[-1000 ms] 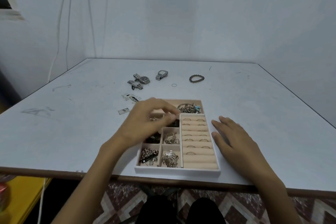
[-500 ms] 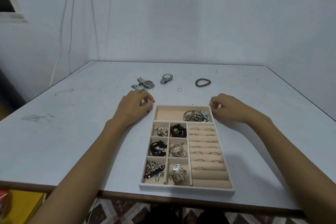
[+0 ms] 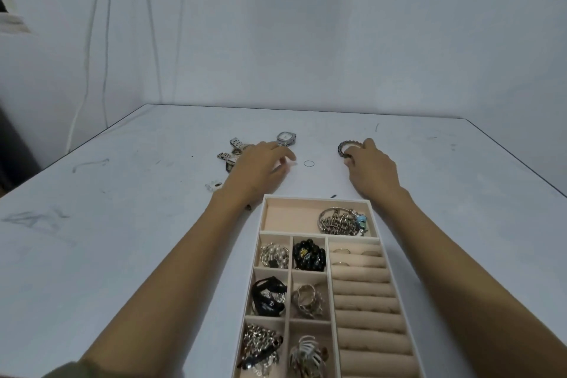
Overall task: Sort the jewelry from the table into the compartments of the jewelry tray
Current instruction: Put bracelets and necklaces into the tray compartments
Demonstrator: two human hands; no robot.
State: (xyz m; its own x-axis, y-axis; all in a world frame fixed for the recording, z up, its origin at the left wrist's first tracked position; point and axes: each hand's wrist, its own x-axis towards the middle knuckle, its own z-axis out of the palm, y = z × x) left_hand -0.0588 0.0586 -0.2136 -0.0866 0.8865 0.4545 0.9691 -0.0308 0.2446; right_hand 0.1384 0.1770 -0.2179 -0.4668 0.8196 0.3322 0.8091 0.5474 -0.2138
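Now farther out, the right hand (image 3: 372, 172) pinches the bracelet (image 3: 344, 146), left hand (image 3: 254, 169) spread.

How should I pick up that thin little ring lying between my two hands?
Pinch the thin ring across its rim with thumb and fingertip, coming straight down from above. It lies flat on the table, a fine hoop with nothing standing up to catch sideways. The left hand looks nearest.

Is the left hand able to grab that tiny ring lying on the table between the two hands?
Probably yes. The left hand is just beside the thin ring, with only bare table between them. The right hand grips the beaded bracelet.
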